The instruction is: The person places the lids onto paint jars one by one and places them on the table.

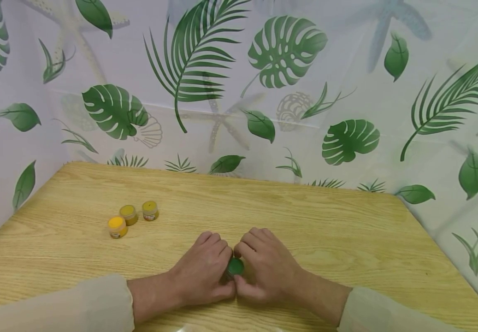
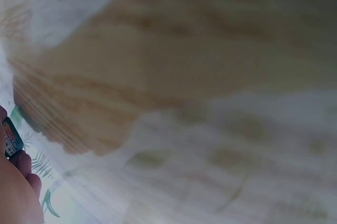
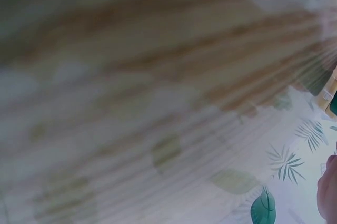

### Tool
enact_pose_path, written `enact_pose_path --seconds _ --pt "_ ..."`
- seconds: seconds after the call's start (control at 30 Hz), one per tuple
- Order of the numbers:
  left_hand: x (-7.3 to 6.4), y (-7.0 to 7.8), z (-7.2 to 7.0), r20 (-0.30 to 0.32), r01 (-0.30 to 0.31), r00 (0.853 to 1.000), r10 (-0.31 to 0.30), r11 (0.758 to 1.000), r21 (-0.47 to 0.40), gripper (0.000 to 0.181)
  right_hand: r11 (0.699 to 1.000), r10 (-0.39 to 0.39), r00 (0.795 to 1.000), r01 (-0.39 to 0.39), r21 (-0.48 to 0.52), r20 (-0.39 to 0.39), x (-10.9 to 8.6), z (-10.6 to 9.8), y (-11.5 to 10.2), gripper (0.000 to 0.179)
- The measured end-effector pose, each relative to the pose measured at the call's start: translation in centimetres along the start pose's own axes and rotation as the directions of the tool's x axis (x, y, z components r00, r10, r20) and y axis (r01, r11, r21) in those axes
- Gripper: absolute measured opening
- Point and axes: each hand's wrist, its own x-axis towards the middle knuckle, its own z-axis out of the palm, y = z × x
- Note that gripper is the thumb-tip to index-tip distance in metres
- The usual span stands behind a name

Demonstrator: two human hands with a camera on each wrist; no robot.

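A small green jar (image 1: 235, 266) is between my two hands at the near middle of the table. From its left side my left hand (image 1: 203, 272) grips it with curled fingers. My right hand (image 1: 269, 269) holds the same jar from the right, thumb and forefinger bent around it. The thumbs meet on the near side, and the hands hide most of the jar's wall. In the left wrist view, the jar (image 2: 11, 137) shows a printed label beside the fingers (image 2: 32, 182). Only a sliver of the jar (image 3: 334, 105) appears at the right wrist view's edge, above part of a hand (image 3: 328, 192).
On the left of the wooden table (image 1: 326, 221) stand three small jars: an orange-yellow jar (image 1: 117, 228), an olive jar (image 1: 128, 215) just behind it, and a mustard-yellow jar (image 1: 150, 211) to their right. A leaf-patterned cloth (image 1: 230, 110) hangs behind the table.
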Motion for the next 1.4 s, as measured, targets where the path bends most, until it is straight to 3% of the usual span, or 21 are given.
enact_pose_path --seconds 0.97,1.23,1.4 --pt "0.01 0.13 -0.13 0.027 -0.020 0.999 0.019 1.000 0.019 0.033 0.998 0.014 1.000 -0.014 -0.061 -0.005 0.02 0.04 -0.20 0.031" --pt "0.03 0.21 -0.17 0.060 -0.024 0.998 0.023 1.000 0.018 0.034 0.999 0.018 1.000 -0.017 -0.051 0.018 -0.14 0.13 -0.16 0.037" --pt "-0.01 0.27 -0.30 0.075 -0.014 0.997 0.013 1.000 0.015 0.035 0.998 0.017 1.000 -0.017 -0.061 -0.007 -0.22 0.26 -0.11 0.039"
